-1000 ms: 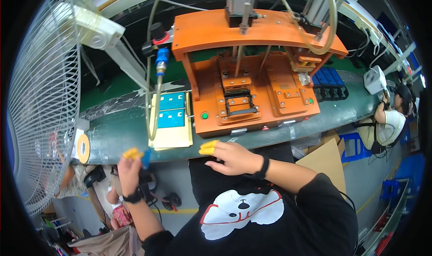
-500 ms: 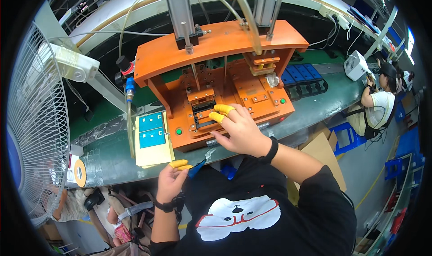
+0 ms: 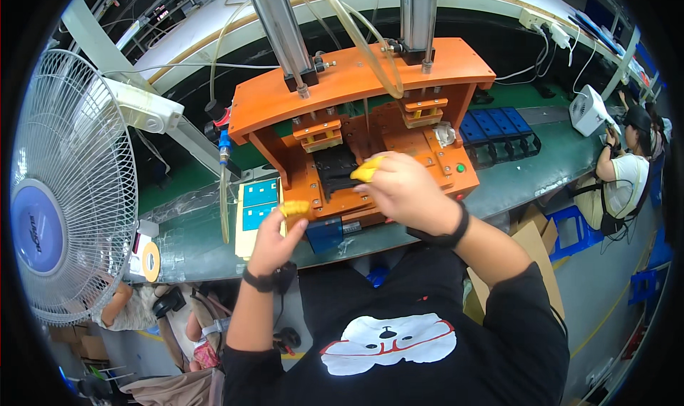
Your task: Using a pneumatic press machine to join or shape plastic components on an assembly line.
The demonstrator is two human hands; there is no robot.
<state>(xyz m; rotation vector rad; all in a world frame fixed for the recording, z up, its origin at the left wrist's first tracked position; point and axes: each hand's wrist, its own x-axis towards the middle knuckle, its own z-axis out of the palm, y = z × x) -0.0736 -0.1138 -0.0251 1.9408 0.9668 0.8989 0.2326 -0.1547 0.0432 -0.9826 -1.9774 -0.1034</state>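
My left hand (image 3: 272, 243), yellow covers on its fingertips, pinches a thin dark-blue panel (image 3: 326, 236) at the front edge of an orange press (image 3: 367, 71). Beneath the left pressing block (image 3: 317, 134) of that press lies a flat black plastic part (image 3: 335, 167). The fingers of my right hand (image 3: 410, 192), also yellow-tipped, are closed at the right edge of this part; their exact grip is partly hidden behind the hand. Above the right station hangs a second pressing block (image 3: 425, 112).
Left of the press, teal sheets (image 3: 260, 205) lie on yellowish card (image 3: 246, 243). Dark-blue trays (image 3: 495, 126) sit to the right on the green bench (image 3: 199, 224). A fan (image 3: 71, 192) and a tape roll (image 3: 150, 261) are at left. Another person (image 3: 627, 163) sits far right.
The left pressing block has risen, and the black part shows beneath it. My right hand has closed at its edge. My left hand has brought the blue panel up toward the press.
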